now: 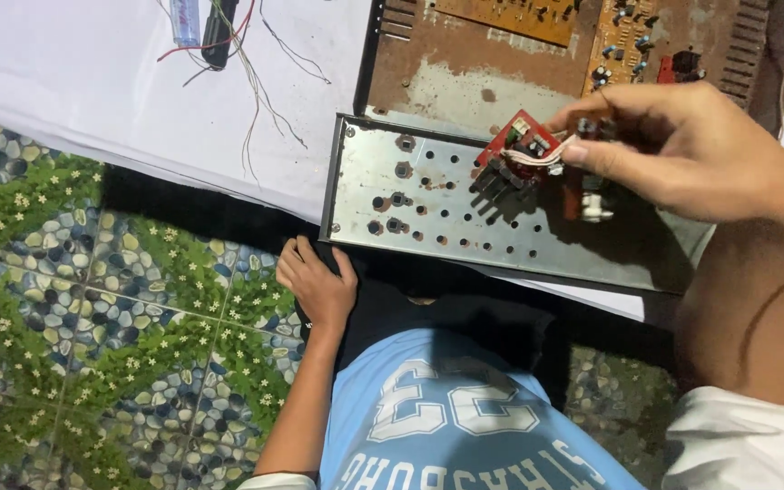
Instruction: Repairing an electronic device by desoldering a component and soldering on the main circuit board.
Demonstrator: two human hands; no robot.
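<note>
Red board: I am watching a small red circuit board with black components and a bundle of white wires (524,150) being held just above the panel, near its upper middle.
Right hand: my right hand (682,150) is pinching the red board, thumb and fingers closed together on its wired end.
Left hand: my left hand (318,281) is resting on dark cloth at the lap, fingers curled loosely together, gripping nothing that I can make out.
Panel: a grey, scuffed metal front panel dotted with round holes (428,195) is lying flat under the board; several holes are carrying small dark fittings, the others are standing bare.
Chassis: a rusty brown metal case holding orange circuit boards (465,68) is sitting just behind the panel, touching its upper edge.
Progress: I am judging that the red board is hanging loose from the panel, not seated on it; its dark pins are pointing down toward the holes. Whether any screw is holding it I cannot tell.
Surroundings: a white sheet over the table (93,91) is carrying thin red and white loose wires (247,82) and a dark slim tool (220,32), well apart from both hands.
Floor: green pebble-patterned tiles (74,299) are showing at the left.
</note>
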